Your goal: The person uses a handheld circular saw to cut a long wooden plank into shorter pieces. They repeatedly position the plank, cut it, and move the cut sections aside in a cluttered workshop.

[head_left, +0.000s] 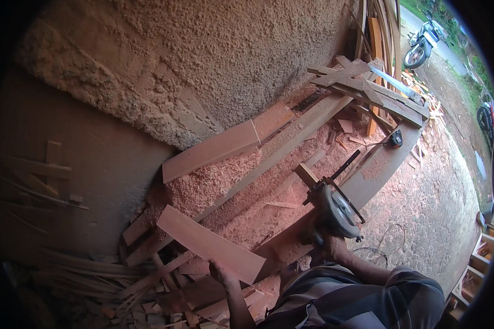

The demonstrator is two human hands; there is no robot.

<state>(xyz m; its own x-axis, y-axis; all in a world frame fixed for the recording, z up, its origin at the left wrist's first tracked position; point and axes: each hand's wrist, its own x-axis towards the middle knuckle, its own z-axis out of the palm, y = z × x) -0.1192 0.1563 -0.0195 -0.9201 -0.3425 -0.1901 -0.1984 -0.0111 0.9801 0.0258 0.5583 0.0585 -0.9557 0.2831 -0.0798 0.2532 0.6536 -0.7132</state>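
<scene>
My left hand (pixel 220 272) grips the near edge of a short, flat wooden board (pixel 211 244), its fingers partly hidden by the wood. The board lies slanted over the near end of the bench timbers. To the right, my right hand (pixel 335 250) is closed at the dark rear handle of a circular saw (pixel 337 211), whose round guard faces up. The saw rests on or just above a long plank (pixel 376 167); I cannot tell if the blade is turning. A second short board (pixel 214 152) lies farther off, beside the rough wall.
Pink sawdust (pixel 203 186) is heaped between the long beams (pixel 280 156). A tape measure (pixel 396 138) sits on the plank's far part, near crossed wood strips (pixel 362 88) and a handsaw (pixel 392 81). Offcuts (pixel 88 274) litter the lower left. A motorbike (pixel 422 44) stands outside.
</scene>
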